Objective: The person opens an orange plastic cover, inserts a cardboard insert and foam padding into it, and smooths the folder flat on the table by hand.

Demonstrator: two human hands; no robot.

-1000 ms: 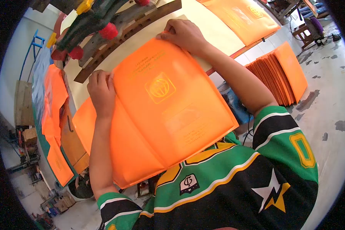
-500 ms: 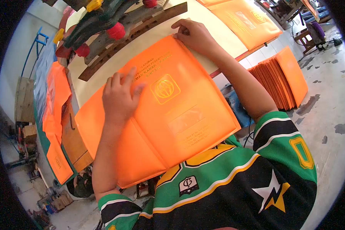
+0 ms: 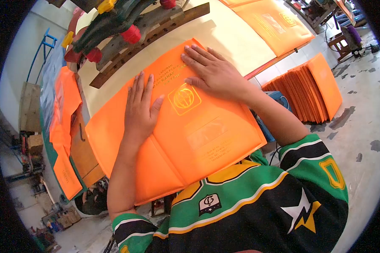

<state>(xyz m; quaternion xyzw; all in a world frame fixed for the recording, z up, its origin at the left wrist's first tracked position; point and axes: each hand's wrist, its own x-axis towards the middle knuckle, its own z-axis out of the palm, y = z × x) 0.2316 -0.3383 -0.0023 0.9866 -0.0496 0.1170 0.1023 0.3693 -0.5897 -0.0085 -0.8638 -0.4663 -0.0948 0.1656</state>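
An orange folder cover point(image 3: 215, 143) with gold lettering, a gold emblem and a small clear window lies unfolded in front of me, its near edge close to my shirt. My left hand point(image 3: 140, 107) rests flat on it near the crease, fingers stretched out. Across the printed upper right part lies my right hand point(image 3: 213, 74), palm down with fingers extended, covering some of the lettering. Neither hand grips anything. The cover's far part sits on a cream-coloured work surface point(image 3: 232, 40).
Above left stands a dark machine point(image 3: 126, 29) with red knobs and a long metal bar. Another orange cover point(image 3: 274, 25) lies at the far right of the surface. A stack of orange folders point(image 3: 302, 90) stands at the right. Orange sheets point(image 3: 65, 126) hang at the left.
My right hand has come from the cover's top corner down onto its printed face and flattened. My left hand has shifted slightly right and now lies flat.
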